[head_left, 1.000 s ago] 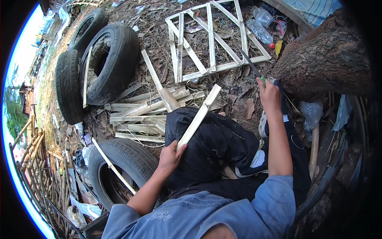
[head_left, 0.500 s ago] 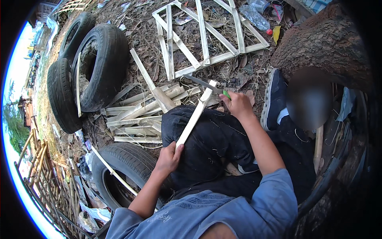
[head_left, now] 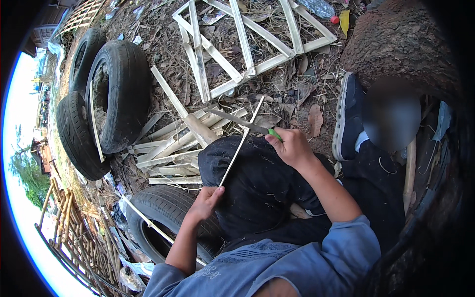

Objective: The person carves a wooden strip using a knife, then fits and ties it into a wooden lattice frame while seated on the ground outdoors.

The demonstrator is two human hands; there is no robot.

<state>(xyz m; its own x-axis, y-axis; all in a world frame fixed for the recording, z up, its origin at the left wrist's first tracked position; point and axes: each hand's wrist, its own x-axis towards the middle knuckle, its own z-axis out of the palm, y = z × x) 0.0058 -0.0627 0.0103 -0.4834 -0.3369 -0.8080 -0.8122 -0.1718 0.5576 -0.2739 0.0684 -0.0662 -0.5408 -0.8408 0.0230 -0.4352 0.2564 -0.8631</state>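
Observation:
My left hand [head_left: 204,203] is closed round the lower end of a thin bamboo strip [head_left: 234,159]. The strip slants up and away over my dark-trousered knee, its narrow edge facing up. My right hand [head_left: 293,148] grips the green handle of a knife [head_left: 232,118]. Its long grey blade points to the left and crosses the strip near the far end, apparently touching it at a notch or joint. Beyond my knee lies a pile of split bamboo pieces [head_left: 173,143], with a wider piece [head_left: 201,130] resting across it.
A bamboo lattice frame [head_left: 274,63] lies on leaf-strewn ground ahead. Old tyres [head_left: 131,94] stand at the left, and another tyre [head_left: 163,200] lies beside my left arm. A tree trunk [head_left: 396,47] rises at the right. Bamboo poles [head_left: 67,222] are heaped far left.
The bamboo strip has turned from its broad face to its narrow edge. The knife blade has shifted left and down slightly across it. Both hands keep their hold.

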